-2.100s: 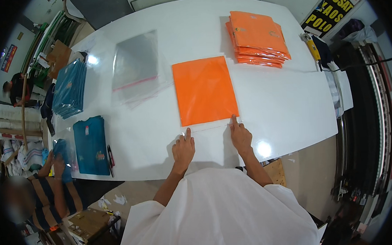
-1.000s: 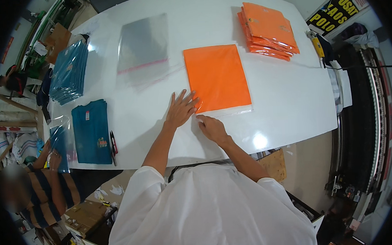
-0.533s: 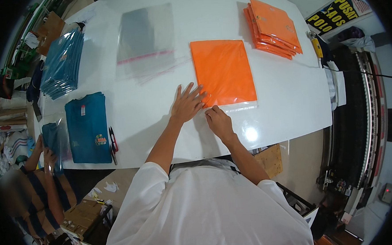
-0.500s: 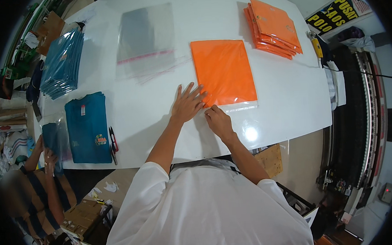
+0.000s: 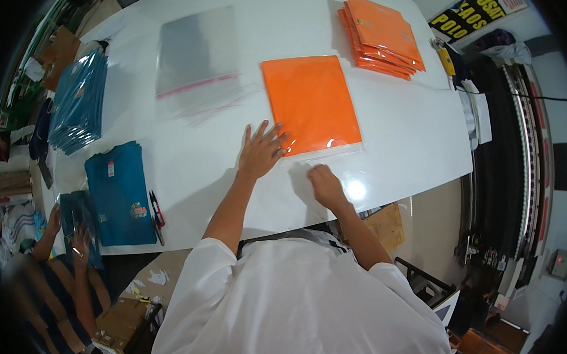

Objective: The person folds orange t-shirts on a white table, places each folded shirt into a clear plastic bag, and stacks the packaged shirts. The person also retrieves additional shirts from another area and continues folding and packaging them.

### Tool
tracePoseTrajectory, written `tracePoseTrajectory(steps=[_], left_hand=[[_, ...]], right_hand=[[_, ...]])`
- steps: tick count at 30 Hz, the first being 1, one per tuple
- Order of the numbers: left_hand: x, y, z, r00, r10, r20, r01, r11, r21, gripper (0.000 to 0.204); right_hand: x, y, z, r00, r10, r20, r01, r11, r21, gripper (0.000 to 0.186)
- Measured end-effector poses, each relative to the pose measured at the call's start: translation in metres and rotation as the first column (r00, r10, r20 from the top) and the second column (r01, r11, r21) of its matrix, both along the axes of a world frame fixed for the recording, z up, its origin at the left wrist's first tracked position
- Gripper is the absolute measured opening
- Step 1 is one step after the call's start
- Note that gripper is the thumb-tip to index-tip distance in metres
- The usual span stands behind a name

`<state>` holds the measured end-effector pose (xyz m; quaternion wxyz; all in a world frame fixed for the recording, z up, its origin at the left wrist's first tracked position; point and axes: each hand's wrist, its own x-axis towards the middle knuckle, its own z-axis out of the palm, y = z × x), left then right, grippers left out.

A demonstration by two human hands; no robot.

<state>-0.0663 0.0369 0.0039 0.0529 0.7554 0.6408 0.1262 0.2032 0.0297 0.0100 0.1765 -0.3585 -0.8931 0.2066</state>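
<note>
An orange folded garment in a clear plastic bag (image 5: 315, 105) lies flat in front of me, the bag's clear flap edge nearest to me. My left hand (image 5: 261, 151) rests at its lower left corner, fingers spread and fingertips on the bag. Just below the flap edge, a little apart from it, my right hand (image 5: 326, 186) is closed with its fingers curled together. Whether something thin is pinched in it is hidden.
Bagged orange garments (image 5: 385, 37) are stacked far right. Clear bags (image 5: 197, 50) lie beyond my left hand, near loose thin strips (image 5: 213, 110). At left are teal bagged garments (image 5: 77, 101), teal shirts (image 5: 119, 192), snips (image 5: 156, 209) and a co-worker's hands (image 5: 80, 242) on a bag.
My right hand has moved slightly away from the bag's lower left corner, to the right and toward me. My left hand stays on the bag. The co-worker's hand now lies flatter on their bag.
</note>
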Motion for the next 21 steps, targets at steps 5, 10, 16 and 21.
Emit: tracePoseTrajectory(steps=[5, 10, 16, 21], left_hand=[[0.009, 0.004, 0.008, 0.999, -0.034, -0.025, 0.034, 0.999, -0.022, 0.047], [0.007, -0.005, -0.001, 1.0, -0.022, -0.006, 0.022, 0.999, 0.023, 0.047], [0.014, -0.029, 0.01, 0.985, -0.043, 0.167, 0.025, 0.994, 0.109, 0.045], [0.039, -0.067, 0.015, 0.985, -0.026, 0.168, 0.001, 0.99, 0.143, 0.041]], right_hand=[[0.161, -0.132, 0.009, 0.774, -0.596, 0.211, 0.632, 0.741, -0.226, 0.022], [0.368, -0.191, -0.073, 0.623, 0.122, 0.772, 0.659, 0.45, -0.603, 0.036], [0.283, -0.03, -0.001, 0.697, -0.558, 0.45, 0.616, 0.788, 0.023, 0.02], [0.19, 0.068, 0.052, 0.95, -0.264, 0.167, 0.251, 0.963, 0.096, 0.036]])
